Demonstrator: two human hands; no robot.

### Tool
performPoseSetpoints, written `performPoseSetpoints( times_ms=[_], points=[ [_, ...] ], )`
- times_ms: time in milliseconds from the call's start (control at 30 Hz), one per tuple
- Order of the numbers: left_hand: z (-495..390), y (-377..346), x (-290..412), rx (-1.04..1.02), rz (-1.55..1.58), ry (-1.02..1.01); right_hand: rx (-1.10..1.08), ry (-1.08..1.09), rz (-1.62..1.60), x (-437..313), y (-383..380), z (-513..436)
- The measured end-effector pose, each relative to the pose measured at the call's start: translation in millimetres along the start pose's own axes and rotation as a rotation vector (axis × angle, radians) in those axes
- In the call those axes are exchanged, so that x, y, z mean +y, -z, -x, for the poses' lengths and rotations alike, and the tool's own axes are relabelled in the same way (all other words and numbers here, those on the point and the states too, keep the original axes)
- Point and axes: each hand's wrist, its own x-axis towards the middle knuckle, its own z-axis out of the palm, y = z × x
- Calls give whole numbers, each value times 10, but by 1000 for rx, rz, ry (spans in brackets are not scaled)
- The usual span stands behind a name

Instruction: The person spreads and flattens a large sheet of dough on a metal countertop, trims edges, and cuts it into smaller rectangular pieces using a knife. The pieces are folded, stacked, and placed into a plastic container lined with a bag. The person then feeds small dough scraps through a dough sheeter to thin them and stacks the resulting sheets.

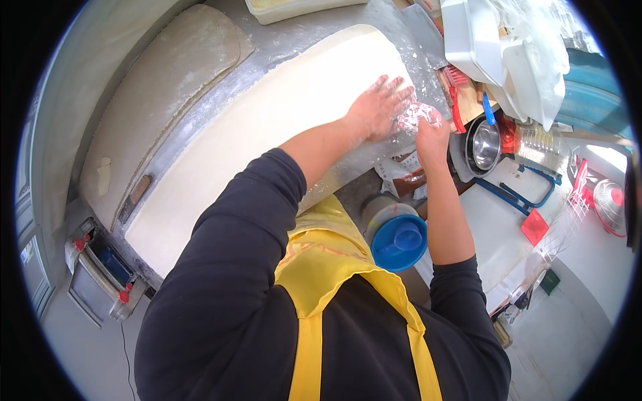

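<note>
A long, flat sheet of pale dough point(261, 120) stretches over the floury metal worktop point(426, 70). My left hand point(383, 106) rests palm down at the sheet's right end, its fingers spread and dusted white. Just to its right, my right hand point(432, 131) is closed on a crumpled clear plastic bag point(417, 116) with white marks on it. The bag touches or nearly touches the left hand's fingers. Whatever the bag contains cannot be made out.
Beyond the dough lies a large greyish board or slab point(165, 75). White plastic tubs point(471, 40), a red-handled brush point(456, 108) and a steel bowl point(485, 145) crowd the right. A blue basin with a scoop point(393, 260) stands below the worktop's edge. A roller machine point(100, 275) is at the left.
</note>
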Motion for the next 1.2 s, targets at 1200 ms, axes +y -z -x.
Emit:
performPoseSetpoints(
  times_ms=[1200],
  points=[
    [7536, -1069, 347, 324, 101, 1551, -1429, 578, 415, -675, -5081, 3404]
  ],
)
